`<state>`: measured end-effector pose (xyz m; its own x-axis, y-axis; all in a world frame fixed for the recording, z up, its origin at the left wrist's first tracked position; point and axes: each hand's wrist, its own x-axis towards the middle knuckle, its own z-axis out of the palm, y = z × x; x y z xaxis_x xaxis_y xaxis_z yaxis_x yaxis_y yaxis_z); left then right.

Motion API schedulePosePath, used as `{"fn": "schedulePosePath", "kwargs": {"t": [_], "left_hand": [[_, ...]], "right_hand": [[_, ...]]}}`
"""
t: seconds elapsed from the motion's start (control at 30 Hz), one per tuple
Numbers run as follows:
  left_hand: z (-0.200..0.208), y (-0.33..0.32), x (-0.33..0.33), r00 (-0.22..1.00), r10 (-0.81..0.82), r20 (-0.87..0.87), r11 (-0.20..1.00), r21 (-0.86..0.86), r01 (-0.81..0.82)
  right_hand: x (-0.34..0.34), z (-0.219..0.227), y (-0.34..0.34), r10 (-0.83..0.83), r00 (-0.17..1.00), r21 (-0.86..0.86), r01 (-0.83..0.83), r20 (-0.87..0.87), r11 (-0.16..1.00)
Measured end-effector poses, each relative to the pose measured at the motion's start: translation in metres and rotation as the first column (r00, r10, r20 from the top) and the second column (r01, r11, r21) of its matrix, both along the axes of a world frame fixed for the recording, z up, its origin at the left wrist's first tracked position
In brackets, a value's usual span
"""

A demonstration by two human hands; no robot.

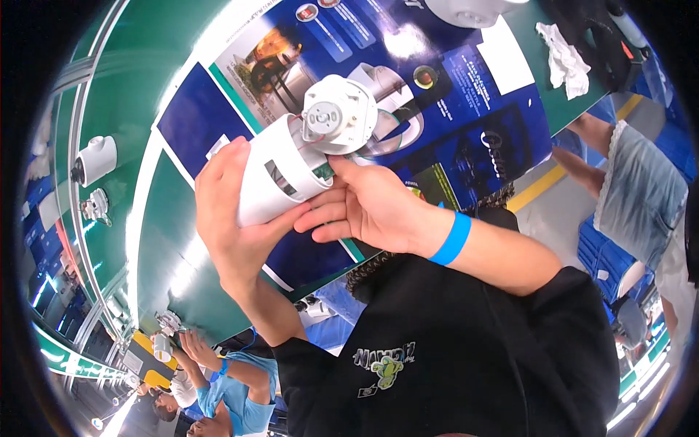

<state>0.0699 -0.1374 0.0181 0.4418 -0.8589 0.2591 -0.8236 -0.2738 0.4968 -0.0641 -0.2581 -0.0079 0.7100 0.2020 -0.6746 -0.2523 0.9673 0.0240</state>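
Observation:
A white cylindrical appliance housing (263, 200) with rectangular cut-outs lies tilted in my left hand (227, 207), whose fingers and thumb wrap round its closed end. My right hand (382, 207) is at the open end, its thumb at the rim beside a green circuit board (322, 172) and its other fingers bent along the housing's lower side. At that mouth sits a round white part with a metal motor (325, 116) on it. Thin red wires run from it into the housing. How far the board sits inside is partly hidden.
Beneath my hands a blue printed cardboard sheet (466, 131) covers the green bench (175, 247). Another white housing (98, 159) and a motor part (96, 207) stand at the left. Crumpled white cloth (564, 62) lies far right. A co-worker in blue (240, 382) works at lower left.

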Motion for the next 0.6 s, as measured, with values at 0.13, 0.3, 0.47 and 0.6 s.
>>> {"fn": "schedulePosePath", "kwargs": {"t": [0.13,0.3,0.47,0.6], "left_hand": [[-0.005,0.0,-0.001,1.0,-0.013,-0.027,1.0,-0.021,0.012],[-0.002,-0.009,-0.001,0.996,-0.067,-0.06,0.998,0.004,0.067],[-0.004,-0.004,0.0,0.996,-0.037,-0.083,0.999,0.004,0.038],[-0.011,-0.001,0.004,0.993,-0.037,-0.108,0.999,0.003,0.037]], "right_hand": [[-0.009,-0.017,0.002,-0.11,0.977,0.16,0.08,0.185,0.984],[-0.011,-0.018,-0.001,-0.016,0.998,0.068,0.012,0.057,0.998],[-0.003,-0.014,-0.002,0.037,0.999,0.031,-0.037,-0.003,0.999],[-0.006,-0.016,-0.004,-0.058,0.997,0.091,0.053,0.049,0.994]]}}
